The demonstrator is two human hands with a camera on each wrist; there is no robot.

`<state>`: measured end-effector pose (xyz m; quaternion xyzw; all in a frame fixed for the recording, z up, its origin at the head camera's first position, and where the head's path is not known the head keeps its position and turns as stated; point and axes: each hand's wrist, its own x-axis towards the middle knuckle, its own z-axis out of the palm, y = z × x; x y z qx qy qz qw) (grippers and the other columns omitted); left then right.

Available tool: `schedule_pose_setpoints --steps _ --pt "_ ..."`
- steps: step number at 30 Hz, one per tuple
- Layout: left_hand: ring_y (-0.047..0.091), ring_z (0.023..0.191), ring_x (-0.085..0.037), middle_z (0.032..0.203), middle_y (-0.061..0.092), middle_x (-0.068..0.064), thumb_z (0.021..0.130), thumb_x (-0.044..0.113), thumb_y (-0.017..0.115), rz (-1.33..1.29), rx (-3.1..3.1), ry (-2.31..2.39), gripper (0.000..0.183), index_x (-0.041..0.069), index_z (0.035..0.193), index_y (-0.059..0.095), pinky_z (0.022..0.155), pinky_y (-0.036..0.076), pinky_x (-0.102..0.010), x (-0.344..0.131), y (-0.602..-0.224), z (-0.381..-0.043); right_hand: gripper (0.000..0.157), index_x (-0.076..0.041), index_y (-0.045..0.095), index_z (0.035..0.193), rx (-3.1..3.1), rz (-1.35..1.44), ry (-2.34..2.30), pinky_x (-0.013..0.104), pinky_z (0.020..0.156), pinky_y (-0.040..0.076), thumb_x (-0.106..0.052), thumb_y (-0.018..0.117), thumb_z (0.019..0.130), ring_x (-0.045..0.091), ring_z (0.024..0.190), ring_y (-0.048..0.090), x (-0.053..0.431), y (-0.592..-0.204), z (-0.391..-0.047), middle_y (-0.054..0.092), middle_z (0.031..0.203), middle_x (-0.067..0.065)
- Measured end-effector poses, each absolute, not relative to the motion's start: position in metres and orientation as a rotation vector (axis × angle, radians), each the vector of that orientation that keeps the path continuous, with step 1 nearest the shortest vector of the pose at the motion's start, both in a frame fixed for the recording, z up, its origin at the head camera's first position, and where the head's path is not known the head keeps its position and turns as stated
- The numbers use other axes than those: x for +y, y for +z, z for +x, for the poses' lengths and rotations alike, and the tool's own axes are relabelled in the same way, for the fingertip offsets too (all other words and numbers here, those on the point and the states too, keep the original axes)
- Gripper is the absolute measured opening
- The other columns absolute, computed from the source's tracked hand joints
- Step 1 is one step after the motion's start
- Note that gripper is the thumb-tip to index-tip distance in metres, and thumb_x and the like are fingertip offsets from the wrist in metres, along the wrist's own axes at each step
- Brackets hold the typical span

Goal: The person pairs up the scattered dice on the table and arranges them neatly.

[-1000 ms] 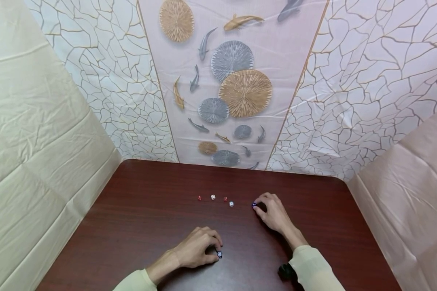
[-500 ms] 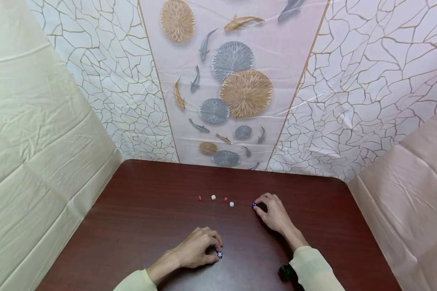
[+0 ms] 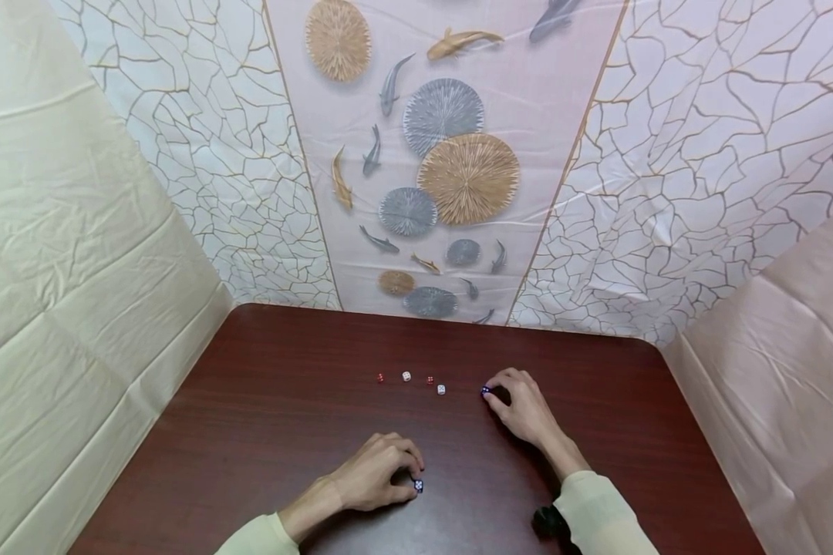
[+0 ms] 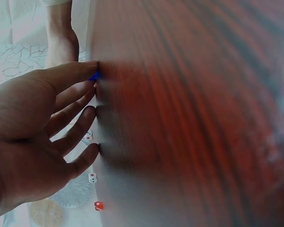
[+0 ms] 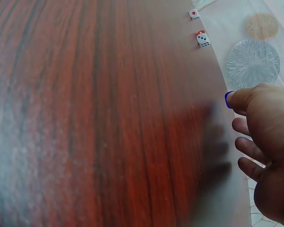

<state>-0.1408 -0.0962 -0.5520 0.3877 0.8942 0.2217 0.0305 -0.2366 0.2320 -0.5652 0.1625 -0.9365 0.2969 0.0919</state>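
Observation:
My left hand rests low over the table's near middle, thumb and index finger pinching a dark blue die with white pips. In the left wrist view, a bit of this blue die shows between the thumb and index finger. Farther back and to the right, my right hand holds a second blue die between thumb and fingertips. Only a blue edge of that die shows at the thumb tip in the right wrist view; the rest is hidden.
Left of the right hand, a loose row has a red die, a white die, another red die and another white die. They lie on the dark red-brown table. Patterned cloth hangs behind it.

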Motion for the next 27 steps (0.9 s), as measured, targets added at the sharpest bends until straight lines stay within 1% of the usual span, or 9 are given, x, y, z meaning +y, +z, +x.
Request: schedule_pose_setpoints --steps 7,14,21,27 --pt "0.070 0.119 -0.009 0.122 0.081 0.013 0.094 0.028 0.091 1.199 2.753 0.686 0.013 0.021 0.104 0.086 0.100 0.052 -0.033 -0.096 -0.552 -0.141 0.011 -0.010 0.084 0.110 -2.751 0.514 0.857 0.058 0.105 0.056 -0.015 0.085 0.100 0.037 0.119 0.069 0.233 -0.564 -0.234 0.078 0.120 0.011" --pt "0.070 0.119 -0.008 0.122 0.081 0.014 0.094 0.028 0.091 1.202 2.760 0.677 0.013 0.022 0.104 0.086 0.098 0.052 -0.032 -0.096 -0.552 -0.140 0.012 -0.009 0.084 0.110 -2.730 0.529 0.865 0.057 0.106 0.056 -0.014 0.086 0.099 0.036 0.119 0.069 0.232 -0.561 -0.229 0.079 0.118 0.010" --pt "0.070 0.119 -0.008 0.121 0.081 0.014 0.093 0.028 0.091 1.210 2.767 0.677 0.013 0.022 0.104 0.086 0.098 0.051 -0.031 -0.096 -0.552 -0.140 0.011 -0.011 0.084 0.110 -2.713 0.556 0.850 0.056 0.103 0.057 -0.013 0.086 0.100 0.032 0.118 0.070 0.231 -0.558 -0.223 0.079 0.117 0.006" --pt "0.070 0.117 -0.008 0.120 0.081 0.014 0.092 0.027 0.091 1.227 2.772 0.682 0.013 0.021 0.103 0.087 0.098 0.053 -0.032 -0.096 -0.552 -0.140 0.010 -0.014 0.084 0.110 -2.706 0.568 0.875 0.054 0.101 0.059 -0.014 0.087 0.100 0.028 0.117 0.070 0.228 -0.555 -0.217 0.079 0.117 0.004"
